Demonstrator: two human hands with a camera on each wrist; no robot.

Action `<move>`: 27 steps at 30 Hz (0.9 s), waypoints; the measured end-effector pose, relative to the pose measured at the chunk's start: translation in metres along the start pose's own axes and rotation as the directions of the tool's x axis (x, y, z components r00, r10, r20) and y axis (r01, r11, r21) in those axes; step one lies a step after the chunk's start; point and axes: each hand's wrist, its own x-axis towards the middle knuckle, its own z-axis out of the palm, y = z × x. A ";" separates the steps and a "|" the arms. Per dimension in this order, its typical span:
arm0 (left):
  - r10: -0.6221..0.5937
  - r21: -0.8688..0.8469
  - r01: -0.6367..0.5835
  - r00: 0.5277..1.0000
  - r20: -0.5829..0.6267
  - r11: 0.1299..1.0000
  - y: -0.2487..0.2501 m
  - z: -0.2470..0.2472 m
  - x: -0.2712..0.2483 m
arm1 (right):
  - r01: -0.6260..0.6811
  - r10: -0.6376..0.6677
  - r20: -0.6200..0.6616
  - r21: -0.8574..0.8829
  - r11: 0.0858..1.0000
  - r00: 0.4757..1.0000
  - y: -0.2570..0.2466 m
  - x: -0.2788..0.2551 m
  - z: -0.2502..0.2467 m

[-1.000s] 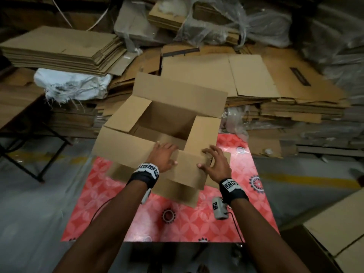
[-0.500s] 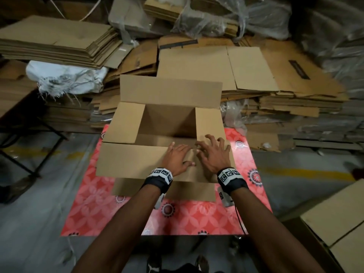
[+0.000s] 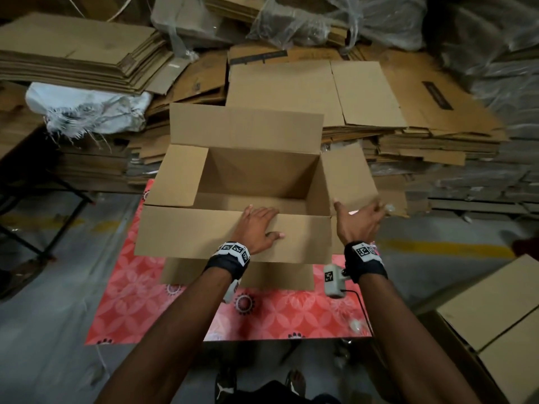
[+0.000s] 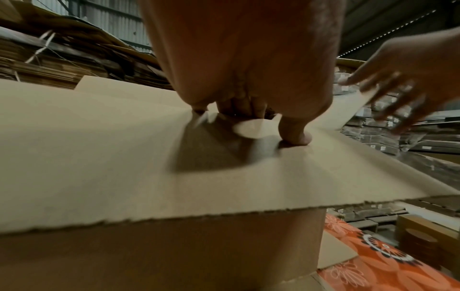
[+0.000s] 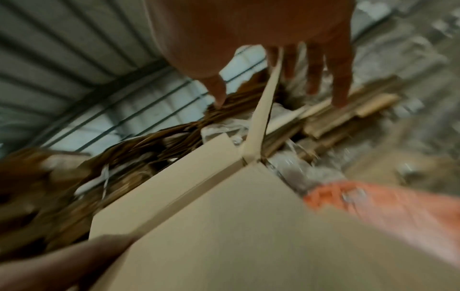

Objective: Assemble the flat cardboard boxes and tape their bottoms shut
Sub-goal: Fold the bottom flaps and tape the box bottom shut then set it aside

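An erected cardboard box (image 3: 256,176) stands on the red patterned table (image 3: 291,313), its top flaps spread outward. My left hand (image 3: 258,228) lies on the near long flap (image 3: 189,231) with fingers reaching toward the fold. In the left wrist view the thumb (image 4: 295,132) presses on that flap (image 4: 99,157). My right hand (image 3: 355,220), fingers spread, is at the right short flap (image 3: 347,173). Blurred in the right wrist view, this flap (image 5: 263,118) stands edge-on between thumb and fingers of the right hand (image 5: 273,39). No tape is visible.
Stacks of flat cardboard (image 3: 291,88) rise behind the table, with another pile (image 3: 73,56) and a white sack (image 3: 87,109) at back left. Plastic-wrapped bundles (image 3: 306,21) lie on top. Closed boxes (image 3: 495,310) sit low on the right; a black metal frame (image 3: 35,228) stands left.
The box turned square to me and opened fully. My right hand left the near flap and swung right to the short flap. The left hand stayed on the near flap.
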 end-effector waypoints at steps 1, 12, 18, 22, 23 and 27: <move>0.000 0.000 0.000 1.000 0.001 1.000 0.000 0.000 0.000 | -0.085 0.087 0.077 -0.029 0.996 0.993 0.005 -0.002 0.004; -0.016 -0.005 0.016 1.000 0.007 1.000 0.000 0.002 0.000 | -0.242 0.250 0.438 -0.075 0.967 0.864 0.043 -0.003 0.033; -0.023 -0.081 0.028 0.998 0.064 0.996 0.003 -0.010 -0.002 | 0.201 -0.197 0.042 -0.190 0.961 0.980 0.002 -0.040 0.031; -0.044 -0.355 0.109 0.981 0.187 0.928 -0.016 -0.035 -0.003 | 0.679 -0.624 0.309 -0.106 0.727 0.717 -0.023 -0.078 0.066; -0.083 -0.397 0.154 0.978 0.192 0.905 -0.025 -0.046 -0.006 | 0.722 -0.649 0.387 -0.068 0.689 0.655 -0.033 -0.087 0.076; -0.288 -0.326 0.321 0.946 0.146 0.889 -0.072 -0.094 -0.018 | 0.795 -0.614 0.606 -0.051 0.605 0.506 -0.068 -0.119 0.114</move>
